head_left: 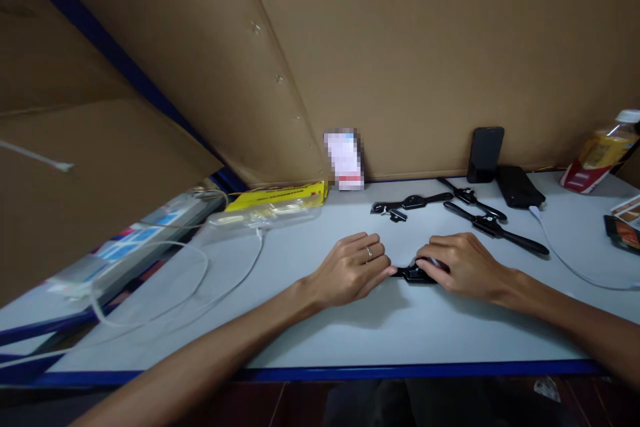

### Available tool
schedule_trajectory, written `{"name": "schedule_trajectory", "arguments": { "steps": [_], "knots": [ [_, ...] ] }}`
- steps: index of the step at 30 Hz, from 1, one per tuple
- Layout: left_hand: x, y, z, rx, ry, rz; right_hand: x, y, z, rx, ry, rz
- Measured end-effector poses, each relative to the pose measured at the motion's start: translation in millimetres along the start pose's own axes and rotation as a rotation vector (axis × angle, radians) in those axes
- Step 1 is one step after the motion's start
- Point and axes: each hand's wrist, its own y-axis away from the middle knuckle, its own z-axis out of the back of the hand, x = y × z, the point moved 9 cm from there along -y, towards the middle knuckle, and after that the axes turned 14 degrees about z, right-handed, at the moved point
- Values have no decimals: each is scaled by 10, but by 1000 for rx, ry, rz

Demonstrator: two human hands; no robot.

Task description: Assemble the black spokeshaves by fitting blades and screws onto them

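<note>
A black two-handled tool [416,274] lies low over the white table between my hands. My left hand [354,267] is closed round its left handle, with a ring on one finger. On the right side, my right hand [457,263] is closed on the same tool, thumb and fingers at its middle part, hiding the right handle. Behind them lie similar black tools, one [420,201] with a small loose black piece [398,215] beside it, another [467,196] at an angle, and a third [495,227] nearest my right hand.
A phone [485,155] leans on the cardboard wall beside a black power bank [519,187]. A bottle [597,153] stands far right. Yellow packaging [280,196], a plastic bag [265,215] and white cables lie left. A blurred lit screen [346,160] stands at the back.
</note>
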Motion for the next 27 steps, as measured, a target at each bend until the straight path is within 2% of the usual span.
{"name": "schedule_trajectory", "arguments": {
  "steps": [7,17,27],
  "knots": [
    [-53,-4,91,-64,4,-46,69,11,7,29,6,103],
    [-89,5,91,-79,-19,-70,44,11,105,-33,128,73],
    [-66,24,61,-55,28,-60,129,3,127,-57,5,120]
  ]
}}
